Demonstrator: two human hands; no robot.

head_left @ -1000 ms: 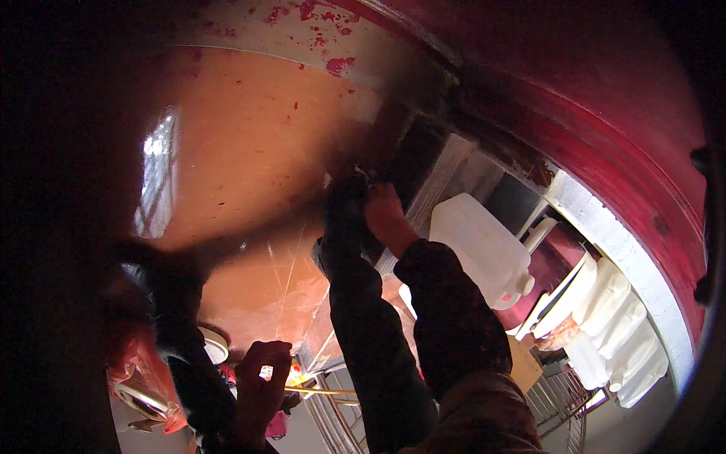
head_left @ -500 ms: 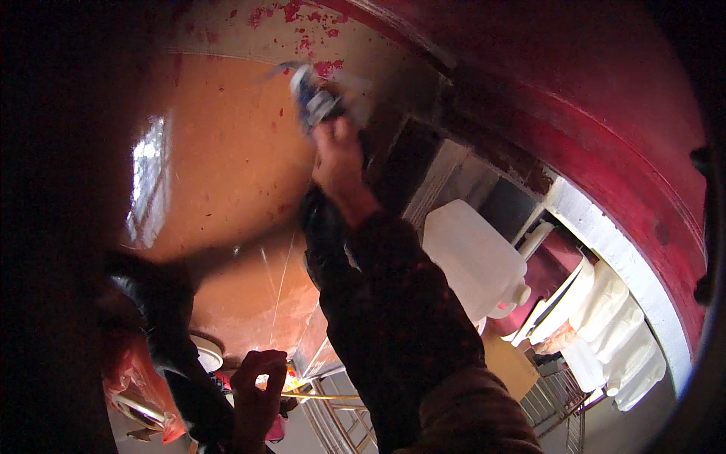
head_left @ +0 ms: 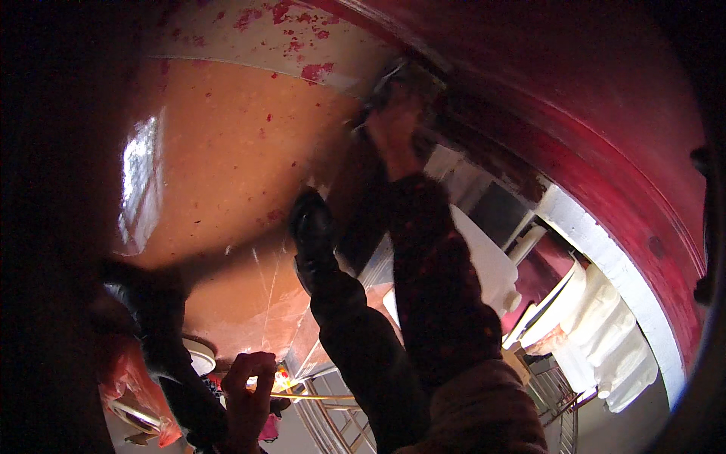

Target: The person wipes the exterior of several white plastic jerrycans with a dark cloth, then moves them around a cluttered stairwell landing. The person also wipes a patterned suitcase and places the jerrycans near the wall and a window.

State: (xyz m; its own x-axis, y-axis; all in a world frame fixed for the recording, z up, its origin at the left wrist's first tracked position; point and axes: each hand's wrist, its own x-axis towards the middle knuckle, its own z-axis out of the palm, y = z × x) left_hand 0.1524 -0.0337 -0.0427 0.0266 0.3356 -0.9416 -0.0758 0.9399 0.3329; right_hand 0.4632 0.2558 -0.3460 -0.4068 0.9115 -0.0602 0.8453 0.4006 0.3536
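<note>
My right hand (head_left: 397, 125) is stretched to the far side of a shiny orange-brown surface (head_left: 219, 159). In it is a small blurred object (head_left: 408, 79), now dark in the shadow; its kind cannot be made out. It is at or very near the dark edge below the red panel (head_left: 575, 98). Lower down, my left hand (head_left: 249, 382) is held up with thumb and forefinger curled together into a ring, and nothing shows between them. Red flecks lie over the pale band (head_left: 249, 34) at the far end of the surface.
My black shoe (head_left: 314, 223) is on the orange-brown surface, and the other is at left in shadow. Right of my arm are a whitish plastic jug (head_left: 484, 261) and white bags (head_left: 605, 325). A red plastic bag (head_left: 132, 378) and metal-legged furniture (head_left: 333, 424) are below.
My right hand has moved rightward with its object, from the pale band into the dark corner. My right arm now covers part of the jug. My left hand has barely moved.
</note>
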